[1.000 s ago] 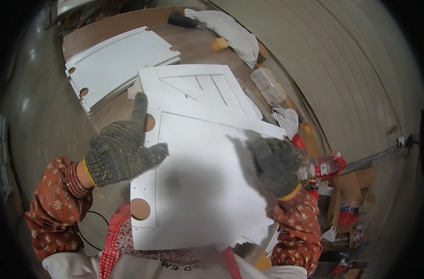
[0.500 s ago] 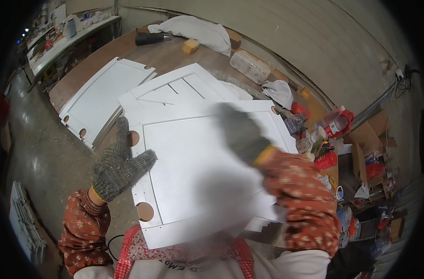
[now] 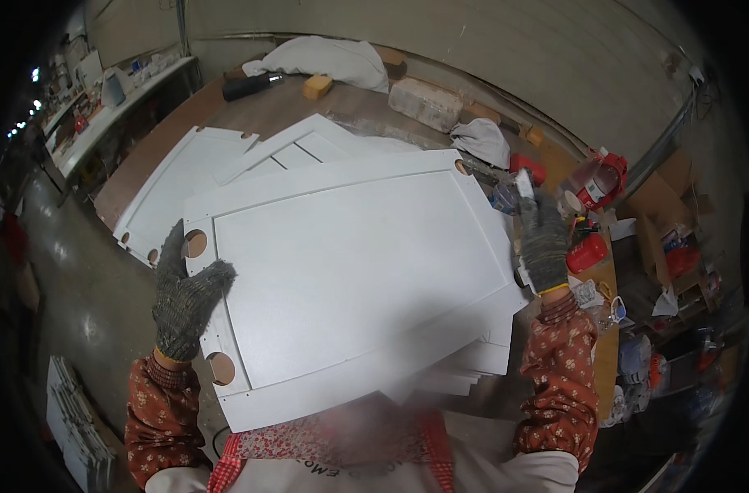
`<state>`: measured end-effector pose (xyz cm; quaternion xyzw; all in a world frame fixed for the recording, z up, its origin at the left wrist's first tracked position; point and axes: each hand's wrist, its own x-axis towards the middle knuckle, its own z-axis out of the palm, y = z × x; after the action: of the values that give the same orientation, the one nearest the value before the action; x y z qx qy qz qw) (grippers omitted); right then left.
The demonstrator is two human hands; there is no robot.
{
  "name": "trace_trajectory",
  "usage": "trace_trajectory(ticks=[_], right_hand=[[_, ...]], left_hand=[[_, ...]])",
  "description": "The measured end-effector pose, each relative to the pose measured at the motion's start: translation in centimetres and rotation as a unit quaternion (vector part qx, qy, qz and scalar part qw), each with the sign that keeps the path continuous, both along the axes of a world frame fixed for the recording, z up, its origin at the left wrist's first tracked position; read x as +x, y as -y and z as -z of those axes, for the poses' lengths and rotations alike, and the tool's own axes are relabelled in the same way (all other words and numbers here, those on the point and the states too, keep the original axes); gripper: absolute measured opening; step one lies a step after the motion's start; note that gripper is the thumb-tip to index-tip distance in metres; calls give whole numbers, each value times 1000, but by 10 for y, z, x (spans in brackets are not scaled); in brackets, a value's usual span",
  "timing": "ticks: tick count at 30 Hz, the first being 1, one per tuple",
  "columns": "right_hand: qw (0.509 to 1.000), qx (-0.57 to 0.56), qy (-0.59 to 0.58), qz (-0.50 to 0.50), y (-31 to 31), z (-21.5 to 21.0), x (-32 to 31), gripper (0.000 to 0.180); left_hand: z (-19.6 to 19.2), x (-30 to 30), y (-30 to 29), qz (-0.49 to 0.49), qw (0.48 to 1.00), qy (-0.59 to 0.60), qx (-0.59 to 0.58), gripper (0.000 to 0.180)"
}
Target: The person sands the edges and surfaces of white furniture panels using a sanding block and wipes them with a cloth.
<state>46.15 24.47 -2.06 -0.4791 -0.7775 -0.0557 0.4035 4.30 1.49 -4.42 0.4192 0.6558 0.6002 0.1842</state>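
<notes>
A large white door panel (image 3: pixel 350 271) with round hinge holes along its left edge lies in front of me on a stack of similar white panels. My left hand (image 3: pixel 185 300), in a grey knit glove, rests flat on the panel's left edge between two hinge holes, with its fingers apart and its thumb on the face. At the panel's right edge my gloved right hand (image 3: pixel 543 242) is raised and closed around a small white object (image 3: pixel 524 185); I cannot tell what kind of object it is.
More white panels (image 3: pixel 173 185) lie on the brown worktable (image 3: pixel 226 103) behind. White cloths (image 3: pixel 329 57), a foam block (image 3: pixel 317 86), a dark tool (image 3: pixel 251 85), red containers (image 3: pixel 604 177) and cardboard boxes (image 3: pixel 666 197) crowd the far and right sides. Concrete floor (image 3: pixel 87 312) lies on the left.
Both hands were raised over the panel. The left hand has come down onto the left edge. The right hand has swung out to the right edge and now holds a small white object.
</notes>
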Motion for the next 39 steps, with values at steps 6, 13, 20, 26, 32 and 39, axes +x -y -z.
trace_trajectory(ticks=[6, 13, 20, 26, 32, 39], right_hand=[[966, -158, -203, 7, -50, 59, 28, 22], [975, -21, -214, -54, -51, 52, 27, 18], [996, 11, -90, -19, 19, 40, 47, 42], [994, -52, -17, 91, 38, 96, 19, 30], [809, 244, 323, 426, 85, 66, 90, 17], [894, -53, -148, 419, 107, 46, 291, 46]], left_hand=[[-39, 21, -3, -52, 963, -263, 34, 78], [-57, 38, -6, 27, 981, -70, 177, 71], [-37, -49, -68, 87, 945, -303, 90, 29], [-4, -114, -135, 131, 897, -418, -58, 18], [-6, -102, -186, 144, 858, -471, -145, 32], [-26, -60, -157, 209, 903, -358, -115, 42]])
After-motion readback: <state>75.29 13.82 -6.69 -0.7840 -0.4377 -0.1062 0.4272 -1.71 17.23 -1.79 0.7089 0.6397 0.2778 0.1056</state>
